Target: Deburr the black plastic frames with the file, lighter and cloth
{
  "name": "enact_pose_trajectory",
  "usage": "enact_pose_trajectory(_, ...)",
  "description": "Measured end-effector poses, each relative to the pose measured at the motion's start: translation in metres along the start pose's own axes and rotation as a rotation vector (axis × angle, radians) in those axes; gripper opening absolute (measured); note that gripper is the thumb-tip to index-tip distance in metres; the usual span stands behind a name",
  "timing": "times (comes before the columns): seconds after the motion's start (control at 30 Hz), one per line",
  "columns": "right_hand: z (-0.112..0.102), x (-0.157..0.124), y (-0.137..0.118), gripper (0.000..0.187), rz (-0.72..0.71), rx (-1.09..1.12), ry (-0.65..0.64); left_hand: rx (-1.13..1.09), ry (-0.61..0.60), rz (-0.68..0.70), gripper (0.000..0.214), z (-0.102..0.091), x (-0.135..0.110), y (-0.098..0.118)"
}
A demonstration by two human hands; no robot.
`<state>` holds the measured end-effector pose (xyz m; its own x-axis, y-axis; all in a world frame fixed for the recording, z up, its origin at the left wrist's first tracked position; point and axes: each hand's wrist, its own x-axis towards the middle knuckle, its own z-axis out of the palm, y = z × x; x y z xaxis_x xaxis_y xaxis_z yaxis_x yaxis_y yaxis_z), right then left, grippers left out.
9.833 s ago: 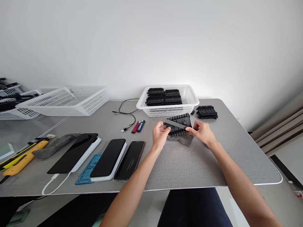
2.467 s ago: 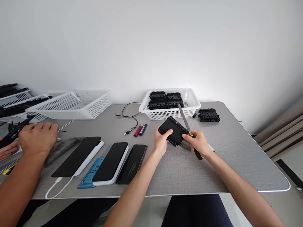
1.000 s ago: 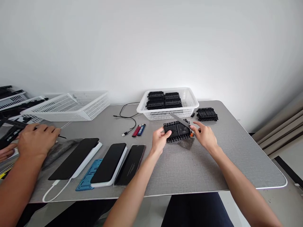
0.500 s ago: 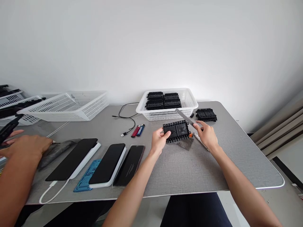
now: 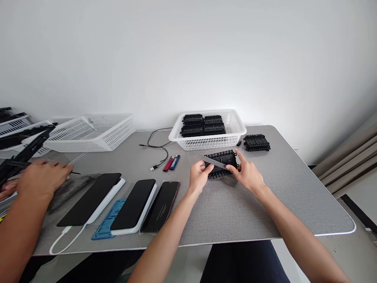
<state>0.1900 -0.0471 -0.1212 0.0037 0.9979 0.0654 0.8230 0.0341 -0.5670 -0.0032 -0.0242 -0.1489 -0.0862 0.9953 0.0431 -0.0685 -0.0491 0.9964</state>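
My left hand point(image 5: 200, 176) grips the left end of a black ribbed plastic part point(image 5: 226, 157), thumb on top, just above the table. Between thumb and fingers, my right hand point(image 5: 249, 173) has a flat grey metal strip point(image 5: 216, 162), perhaps a file or blade. The strip slants across the part's face, its far tip close to my left fingers. My right forefinger reaches to the part's upper right corner. Beneath the part lies a small dark piece point(image 5: 229, 181) on the table. A similar black part point(image 5: 256, 142) rests at the back right.
A white basket point(image 5: 206, 143) holds several black parts. To the left are a black cable point(image 5: 160, 146), a red stick point(image 5: 168, 163) and a blue one point(image 5: 174, 162), and several phones point(image 5: 134, 204). At far left, another person's hand point(image 5: 43, 177) works by a white basket point(image 5: 88, 145).
My right hand has moved left and brought the metal strip down across the black part; before, the strip was raised at its right. The other person's black piece has moved.
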Motion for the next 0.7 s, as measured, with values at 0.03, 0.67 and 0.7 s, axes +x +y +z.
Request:
enact_pose_trajectory(0.03, -0.002, 0.001, 0.002, 0.081, 0.009, 0.007, 0.004, -0.029, 0.000, -0.003, 0.038, 0.000, 0.000, 0.001)
enact_pose_trajectory(0.67, -0.012, 0.003, 0.012, 0.079, 0.007, 0.039, 0.109, -0.090, 0.015, -0.038, 0.050, -0.002, -0.001, 0.006)
enact_pose_trajectory(0.7, -0.011, 0.003, 0.011, 0.079, -0.004, 0.048, 0.096, -0.089, 0.013, -0.043, 0.050, -0.002, -0.001, 0.007)
